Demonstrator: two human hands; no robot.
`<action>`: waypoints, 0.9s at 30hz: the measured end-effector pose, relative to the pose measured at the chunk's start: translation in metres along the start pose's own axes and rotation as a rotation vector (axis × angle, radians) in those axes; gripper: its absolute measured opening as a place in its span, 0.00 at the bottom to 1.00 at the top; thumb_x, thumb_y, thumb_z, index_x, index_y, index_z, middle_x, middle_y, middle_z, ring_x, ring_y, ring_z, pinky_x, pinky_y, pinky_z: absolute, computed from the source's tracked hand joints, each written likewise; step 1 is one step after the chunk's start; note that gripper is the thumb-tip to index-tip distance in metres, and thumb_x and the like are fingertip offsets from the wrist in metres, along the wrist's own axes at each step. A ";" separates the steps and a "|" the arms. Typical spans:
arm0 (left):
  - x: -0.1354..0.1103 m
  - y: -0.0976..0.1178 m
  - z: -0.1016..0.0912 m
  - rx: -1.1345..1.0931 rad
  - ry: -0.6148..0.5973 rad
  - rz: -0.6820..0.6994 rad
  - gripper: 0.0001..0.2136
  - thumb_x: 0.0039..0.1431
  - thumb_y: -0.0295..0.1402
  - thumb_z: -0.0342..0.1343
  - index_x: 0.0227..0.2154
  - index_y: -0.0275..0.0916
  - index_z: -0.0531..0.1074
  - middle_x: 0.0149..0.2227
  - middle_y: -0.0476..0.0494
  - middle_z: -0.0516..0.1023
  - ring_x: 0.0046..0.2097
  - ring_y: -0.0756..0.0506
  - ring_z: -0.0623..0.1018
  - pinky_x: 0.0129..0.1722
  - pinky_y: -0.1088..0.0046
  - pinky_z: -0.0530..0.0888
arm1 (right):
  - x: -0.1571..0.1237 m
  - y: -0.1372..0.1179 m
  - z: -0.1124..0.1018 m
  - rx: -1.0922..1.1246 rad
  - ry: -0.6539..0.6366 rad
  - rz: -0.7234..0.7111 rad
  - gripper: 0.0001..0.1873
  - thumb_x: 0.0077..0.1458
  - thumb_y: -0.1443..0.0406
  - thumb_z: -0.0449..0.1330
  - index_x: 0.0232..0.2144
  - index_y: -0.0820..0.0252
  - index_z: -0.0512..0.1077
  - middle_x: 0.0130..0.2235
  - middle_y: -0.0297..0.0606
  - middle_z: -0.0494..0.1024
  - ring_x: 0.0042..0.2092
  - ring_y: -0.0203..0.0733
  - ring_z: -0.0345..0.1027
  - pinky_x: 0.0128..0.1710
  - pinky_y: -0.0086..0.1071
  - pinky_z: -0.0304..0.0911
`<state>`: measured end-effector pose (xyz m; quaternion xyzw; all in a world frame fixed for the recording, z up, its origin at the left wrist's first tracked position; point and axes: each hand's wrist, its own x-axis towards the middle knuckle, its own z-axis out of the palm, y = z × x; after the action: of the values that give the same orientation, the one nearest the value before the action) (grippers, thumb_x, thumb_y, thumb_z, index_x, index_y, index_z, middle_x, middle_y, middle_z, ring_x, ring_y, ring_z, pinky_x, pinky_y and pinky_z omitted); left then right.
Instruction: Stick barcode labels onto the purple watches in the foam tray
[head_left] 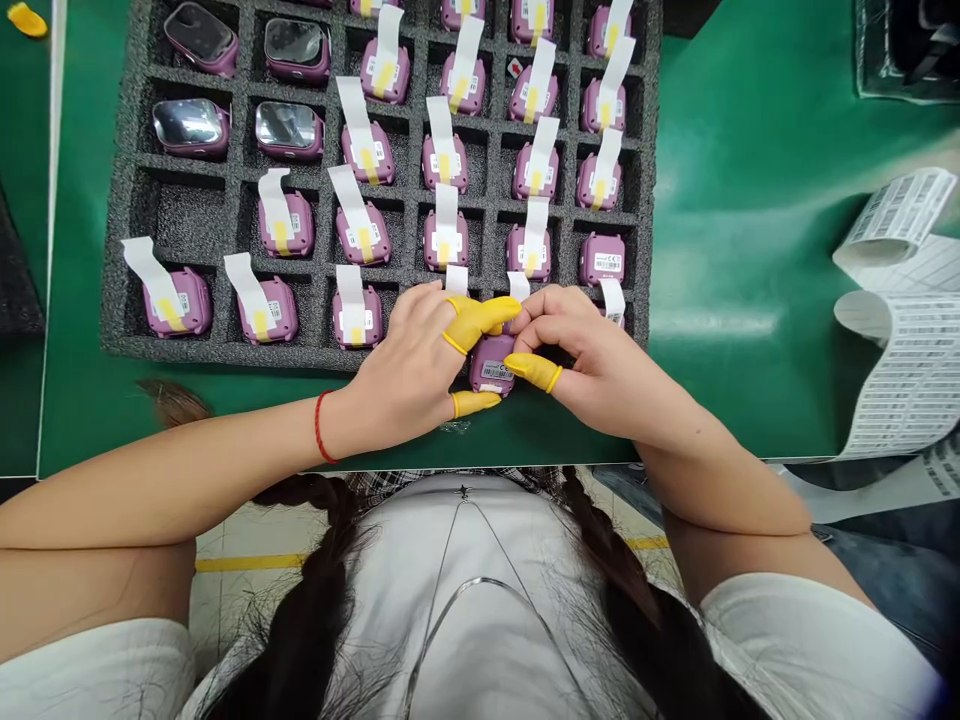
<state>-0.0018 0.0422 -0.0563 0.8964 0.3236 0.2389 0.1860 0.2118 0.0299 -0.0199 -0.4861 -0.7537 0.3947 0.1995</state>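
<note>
A purple smartwatch body, its labelled back facing up, is held just off the front edge of the black foam tray. My left hand grips it between thumb and fingers, with yellow finger cots on some of them. From the other side my right hand has its yellow-capped thumb on the watch's right edge, fingers curled in; whether it pinches a small piece there is hidden. Around them in the tray sit several purple watches, many with a white paper strip and yellow tape, such as the watch left of my hand.
Four-row-deep foam compartments hold watches; some at the left show dark screens, like this watch. One compartment has no watch. Curled label sheets lie at right on the green table. A clear-edged box stands far right.
</note>
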 end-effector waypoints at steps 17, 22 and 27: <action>0.001 -0.001 0.001 0.009 0.017 0.032 0.26 0.60 0.41 0.59 0.58 0.38 0.60 0.44 0.41 0.71 0.49 0.40 0.69 0.57 0.54 0.64 | -0.003 0.001 0.006 -0.138 0.070 -0.057 0.06 0.56 0.68 0.59 0.26 0.58 0.69 0.41 0.39 0.74 0.47 0.46 0.65 0.48 0.44 0.59; 0.000 0.000 0.001 0.008 -0.010 0.003 0.28 0.59 0.41 0.60 0.59 0.39 0.58 0.46 0.41 0.71 0.51 0.40 0.69 0.59 0.52 0.63 | -0.005 0.000 0.003 -0.315 0.177 -0.094 0.06 0.59 0.65 0.58 0.29 0.56 0.71 0.40 0.38 0.76 0.45 0.46 0.67 0.49 0.45 0.55; 0.001 -0.001 -0.014 -0.010 -0.096 0.035 0.33 0.58 0.42 0.61 0.62 0.39 0.53 0.51 0.38 0.68 0.56 0.38 0.66 0.63 0.48 0.57 | -0.001 0.005 0.007 -0.342 0.188 -0.047 0.16 0.59 0.50 0.57 0.35 0.56 0.71 0.40 0.41 0.75 0.43 0.48 0.64 0.43 0.42 0.54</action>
<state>-0.0086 0.0459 -0.0451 0.9115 0.2973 0.2005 0.2015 0.2102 0.0269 -0.0282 -0.5298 -0.7990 0.2090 0.1927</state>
